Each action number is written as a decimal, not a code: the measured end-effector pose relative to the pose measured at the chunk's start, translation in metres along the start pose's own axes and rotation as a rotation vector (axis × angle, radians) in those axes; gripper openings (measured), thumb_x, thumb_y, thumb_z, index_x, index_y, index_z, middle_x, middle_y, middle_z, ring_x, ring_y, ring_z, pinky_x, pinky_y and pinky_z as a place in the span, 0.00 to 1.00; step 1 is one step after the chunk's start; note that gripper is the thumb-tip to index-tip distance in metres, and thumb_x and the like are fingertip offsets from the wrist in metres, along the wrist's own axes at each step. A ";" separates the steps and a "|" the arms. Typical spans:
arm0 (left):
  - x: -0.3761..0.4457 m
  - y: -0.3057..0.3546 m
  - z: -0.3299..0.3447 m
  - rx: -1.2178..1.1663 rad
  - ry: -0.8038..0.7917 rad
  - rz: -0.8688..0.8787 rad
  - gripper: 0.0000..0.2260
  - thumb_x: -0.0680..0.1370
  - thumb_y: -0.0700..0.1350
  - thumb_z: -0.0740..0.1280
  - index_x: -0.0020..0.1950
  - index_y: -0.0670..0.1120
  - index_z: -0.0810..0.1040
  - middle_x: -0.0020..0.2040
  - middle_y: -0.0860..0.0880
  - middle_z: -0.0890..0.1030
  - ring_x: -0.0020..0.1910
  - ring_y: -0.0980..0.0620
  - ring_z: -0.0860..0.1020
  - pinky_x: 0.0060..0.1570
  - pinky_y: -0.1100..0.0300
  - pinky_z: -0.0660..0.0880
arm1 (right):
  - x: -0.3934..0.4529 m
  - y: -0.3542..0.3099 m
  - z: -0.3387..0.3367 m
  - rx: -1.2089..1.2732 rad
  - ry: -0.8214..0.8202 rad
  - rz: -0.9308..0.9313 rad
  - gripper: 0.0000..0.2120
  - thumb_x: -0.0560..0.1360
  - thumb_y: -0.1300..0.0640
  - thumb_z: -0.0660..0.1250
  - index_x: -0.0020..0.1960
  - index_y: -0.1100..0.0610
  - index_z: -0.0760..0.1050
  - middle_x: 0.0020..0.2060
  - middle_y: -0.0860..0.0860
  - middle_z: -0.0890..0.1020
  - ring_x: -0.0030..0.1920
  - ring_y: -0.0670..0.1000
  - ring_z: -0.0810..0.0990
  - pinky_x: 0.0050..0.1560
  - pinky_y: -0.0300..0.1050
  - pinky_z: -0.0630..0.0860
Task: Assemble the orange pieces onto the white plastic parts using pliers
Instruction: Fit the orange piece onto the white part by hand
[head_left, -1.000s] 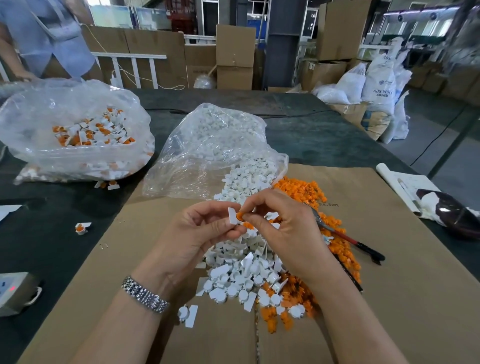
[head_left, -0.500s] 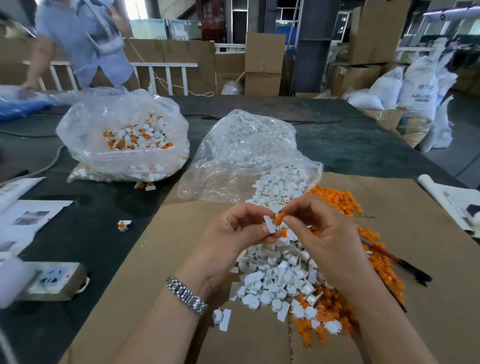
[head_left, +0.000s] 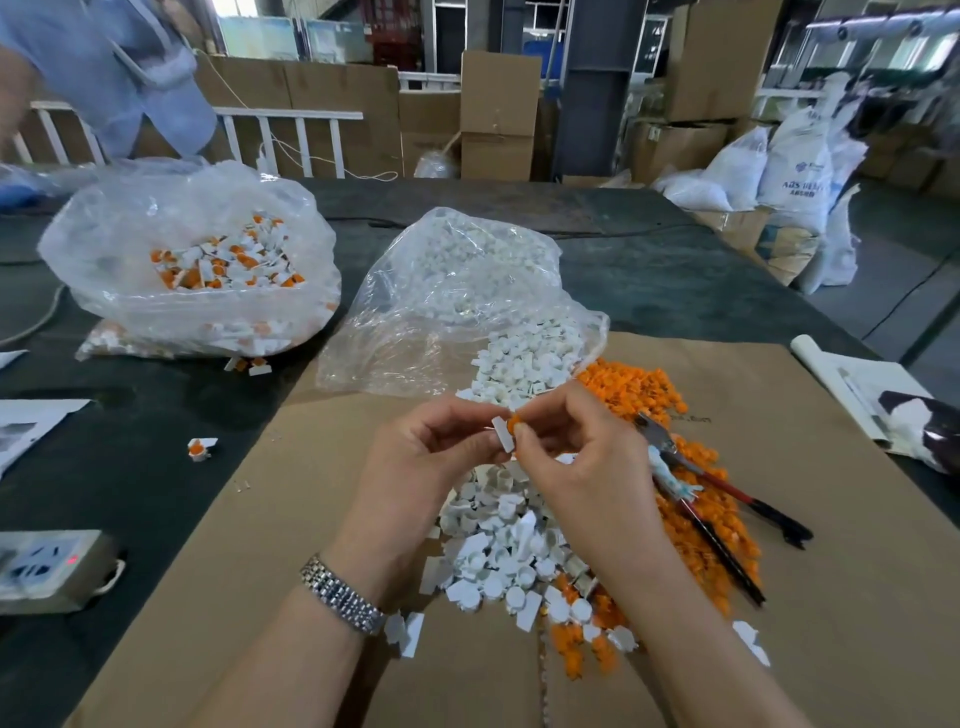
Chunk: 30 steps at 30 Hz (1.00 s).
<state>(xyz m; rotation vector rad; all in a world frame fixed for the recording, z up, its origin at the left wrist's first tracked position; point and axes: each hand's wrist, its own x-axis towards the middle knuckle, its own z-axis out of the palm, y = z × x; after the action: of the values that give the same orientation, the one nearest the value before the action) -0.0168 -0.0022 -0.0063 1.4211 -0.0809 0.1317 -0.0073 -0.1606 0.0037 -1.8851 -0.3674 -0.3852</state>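
From the head view I see my left hand (head_left: 431, 457) pinching a white plastic part (head_left: 502, 434) and my right hand (head_left: 582, 452) pinching an orange piece (head_left: 515, 423) against it, above the white pile (head_left: 498, 551), the pliers (head_left: 711, 499) lying just right of that pile.

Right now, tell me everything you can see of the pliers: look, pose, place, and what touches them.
The pliers lie flat, unused, on the orange pieces heaped on the cardboard sheet, beside the right hand, which does not grip them. The grey metal head points up-left toward the bag of white parts. Two thin handles, red nearer the joint with black ends, splay apart toward the lower right. A pale bluish wrap sits near the joint. Whether the jaws are closed cannot be told.
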 end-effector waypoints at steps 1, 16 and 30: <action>-0.001 -0.001 0.000 -0.006 0.000 -0.011 0.08 0.75 0.39 0.76 0.53 0.48 0.87 0.51 0.46 0.88 0.53 0.47 0.86 0.56 0.56 0.82 | -0.001 0.000 0.002 0.009 0.012 0.018 0.06 0.77 0.58 0.73 0.46 0.48 0.78 0.39 0.45 0.83 0.42 0.46 0.84 0.42 0.41 0.82; 0.000 0.002 -0.001 -0.118 0.033 -0.147 0.13 0.70 0.47 0.80 0.54 0.50 0.88 0.53 0.46 0.88 0.54 0.48 0.86 0.54 0.63 0.80 | -0.002 -0.003 0.005 0.149 -0.022 0.203 0.03 0.77 0.59 0.73 0.48 0.52 0.81 0.38 0.46 0.86 0.39 0.43 0.86 0.42 0.37 0.82; 0.004 0.001 -0.005 -0.193 0.041 -0.188 0.18 0.62 0.47 0.82 0.50 0.44 0.88 0.50 0.40 0.87 0.50 0.44 0.87 0.48 0.63 0.82 | -0.001 -0.003 0.000 0.225 -0.108 0.244 0.04 0.75 0.62 0.75 0.47 0.57 0.81 0.39 0.50 0.86 0.38 0.47 0.87 0.42 0.36 0.82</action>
<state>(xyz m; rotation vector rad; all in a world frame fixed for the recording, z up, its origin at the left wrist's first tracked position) -0.0132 0.0027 -0.0059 1.2253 0.0725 -0.0029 -0.0096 -0.1600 0.0061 -1.7086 -0.2376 -0.0749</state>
